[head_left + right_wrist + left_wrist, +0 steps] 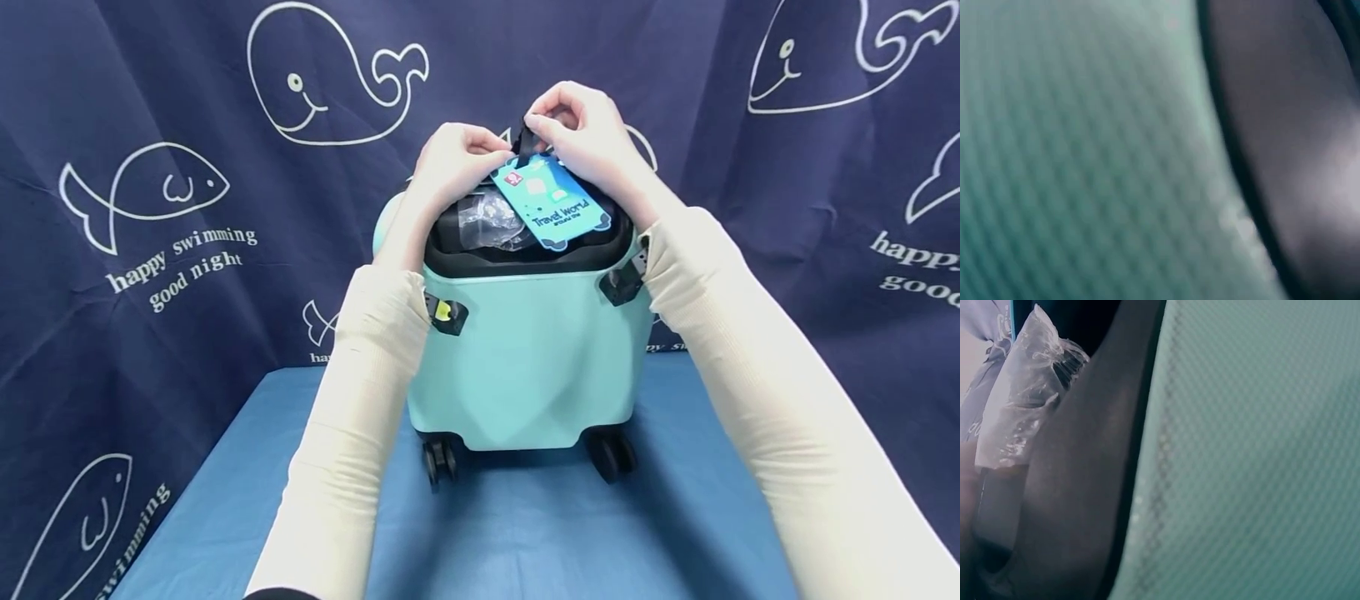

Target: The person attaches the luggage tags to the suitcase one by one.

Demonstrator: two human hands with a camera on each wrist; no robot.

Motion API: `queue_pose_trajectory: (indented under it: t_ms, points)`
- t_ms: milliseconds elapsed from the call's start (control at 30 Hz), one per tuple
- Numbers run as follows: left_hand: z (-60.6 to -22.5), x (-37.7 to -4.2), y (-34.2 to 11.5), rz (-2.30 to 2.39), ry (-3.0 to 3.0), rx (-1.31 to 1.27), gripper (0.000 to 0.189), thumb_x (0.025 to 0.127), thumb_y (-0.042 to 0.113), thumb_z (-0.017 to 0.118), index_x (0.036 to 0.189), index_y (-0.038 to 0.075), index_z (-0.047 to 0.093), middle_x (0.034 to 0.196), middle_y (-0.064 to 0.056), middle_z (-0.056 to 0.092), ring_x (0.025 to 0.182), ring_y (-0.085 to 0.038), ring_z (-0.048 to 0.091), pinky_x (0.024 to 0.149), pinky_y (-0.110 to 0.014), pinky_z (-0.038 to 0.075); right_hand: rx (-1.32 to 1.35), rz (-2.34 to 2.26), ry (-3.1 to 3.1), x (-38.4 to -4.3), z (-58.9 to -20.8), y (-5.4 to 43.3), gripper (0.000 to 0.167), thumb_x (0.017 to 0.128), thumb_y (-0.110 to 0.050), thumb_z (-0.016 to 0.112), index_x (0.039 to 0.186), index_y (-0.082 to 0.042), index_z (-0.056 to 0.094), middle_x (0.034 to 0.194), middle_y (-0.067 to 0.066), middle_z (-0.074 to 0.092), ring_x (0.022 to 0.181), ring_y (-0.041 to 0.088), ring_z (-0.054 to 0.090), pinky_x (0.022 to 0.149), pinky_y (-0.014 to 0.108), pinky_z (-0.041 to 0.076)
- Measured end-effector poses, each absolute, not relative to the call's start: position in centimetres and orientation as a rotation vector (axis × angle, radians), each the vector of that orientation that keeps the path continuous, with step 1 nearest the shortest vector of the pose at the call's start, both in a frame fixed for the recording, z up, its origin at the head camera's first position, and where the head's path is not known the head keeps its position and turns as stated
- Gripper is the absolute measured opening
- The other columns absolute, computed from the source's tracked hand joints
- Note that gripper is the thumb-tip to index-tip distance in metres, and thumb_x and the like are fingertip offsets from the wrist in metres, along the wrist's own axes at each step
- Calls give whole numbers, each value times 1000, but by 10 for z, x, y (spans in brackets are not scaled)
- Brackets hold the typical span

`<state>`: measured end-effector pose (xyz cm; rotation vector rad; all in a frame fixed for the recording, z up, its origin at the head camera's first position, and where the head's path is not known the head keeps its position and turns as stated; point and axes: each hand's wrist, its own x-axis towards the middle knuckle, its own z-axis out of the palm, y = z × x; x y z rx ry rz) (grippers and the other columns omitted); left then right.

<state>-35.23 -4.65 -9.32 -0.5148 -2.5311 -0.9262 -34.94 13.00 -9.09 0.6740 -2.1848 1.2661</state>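
Note:
A mint-green suitcase point(525, 358) stands upright on its black wheels. Over its black top panel point(517, 263) lies a blue luggage tag point(557, 208) printed "Travel World", fixed to a short black strap point(526, 145). My left hand point(453, 162) pinches the lower part of this strap near the tag's upper edge. Higher up, the fingers of my right hand point(588, 129) pinch the strap's upper end. Clear plastic wrap point(1022, 400) covers part of the black handle beside the tag. Both wrist views mostly show the suitcase's textured green shell point(1085, 162), with the fingertips out of sight.
Beneath the suitcase is a blue cloth-covered table point(510, 525). A dark blue curtain point(480, 50) with white whale and fish drawings hangs close behind it. Black wrist-camera mounts point(447, 317) sit at both wrists, close to the suitcase front.

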Motion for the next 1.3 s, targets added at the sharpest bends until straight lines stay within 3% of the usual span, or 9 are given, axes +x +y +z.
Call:
queue_pose_trajectory:
  t_ms: [400, 533, 667, 900, 1300]
  points:
    - [-93, -351, -48, -928, -2495, -548, 20, 88, 32, 64, 102, 20, 72, 100, 6, 72, 92, 2, 62, 86, -19, 39, 652, 1149, -2284, -343, -91, 127, 17, 88, -25, 65, 90, -9, 62, 61, -14, 56, 58, 0, 54, 64, 17, 39]
    - [-94, -351, -47, -961, -2492, -539, 21, 88, 32, 65, 102, 19, 73, 99, 5, 72, 90, 2, 62, 84, -19, 40, 667, 1046, -2273, -343, -93, 127, 19, 88, -24, 64, 92, -5, 61, 70, -11, 54, 63, 1, 51, 67, 18, 36]
    - [-94, -350, -47, -962, -2488, -532, 21, 87, 32, 66, 101, 19, 74, 97, 6, 73, 85, 3, 62, 81, -17, 40, 647, 1025, -2256, -342, -94, 128, 17, 88, -23, 63, 89, -7, 60, 75, -9, 54, 66, 2, 49, 68, 18, 35]
    - [-94, -350, -46, -959, -2504, -528, 20, 86, 33, 66, 100, 21, 74, 94, 8, 73, 84, 4, 60, 83, -18, 39, 621, 1124, -2267, -341, -92, 130, 13, 90, -24, 62, 81, -15, 58, 62, -11, 54, 61, 4, 51, 64, 20, 38]
    - [-94, -350, -47, -873, -2525, -527, 21, 89, 36, 62, 102, 22, 72, 98, 9, 71, 89, 3, 58, 86, -19, 38, 644, 1074, -2356, -345, -90, 129, 24, 90, -28, 62, 95, -4, 65, 69, -11, 57, 66, 3, 51, 69, 18, 36]
